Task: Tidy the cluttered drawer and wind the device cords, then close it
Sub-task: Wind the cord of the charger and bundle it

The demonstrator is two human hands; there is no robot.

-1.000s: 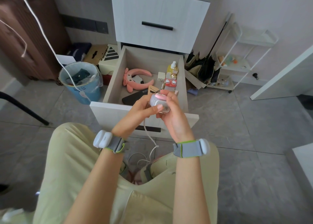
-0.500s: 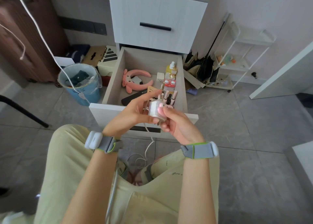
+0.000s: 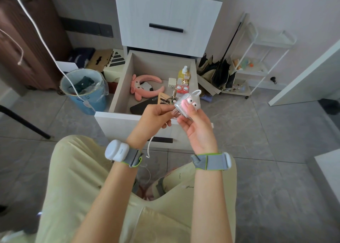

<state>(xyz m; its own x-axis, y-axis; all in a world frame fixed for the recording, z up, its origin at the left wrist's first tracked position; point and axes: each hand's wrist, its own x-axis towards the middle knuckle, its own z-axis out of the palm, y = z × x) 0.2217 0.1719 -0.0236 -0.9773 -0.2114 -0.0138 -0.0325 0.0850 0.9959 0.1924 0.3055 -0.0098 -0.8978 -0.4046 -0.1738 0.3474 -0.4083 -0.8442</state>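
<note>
Cord [image 3: 149,149] slack shortened, end now dangling; left hand [image 3: 154,114] fingers pinch it, right hand [image 3: 197,128] fingers grip pink device [image 3: 185,104] over drawer [image 3: 117,122].

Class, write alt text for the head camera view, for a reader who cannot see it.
A person's right hand holds a small clear-cased pink cartoon device while the left hand pinches its white cord, above an open pale wooden drawer holding a pink plush headband.

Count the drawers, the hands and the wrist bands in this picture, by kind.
Drawers: 2 (open drawer, closed drawer)
Hands: 2 (left hand, right hand)
Wrist bands: 2 (left wrist band, right wrist band)
Total: 6
</note>
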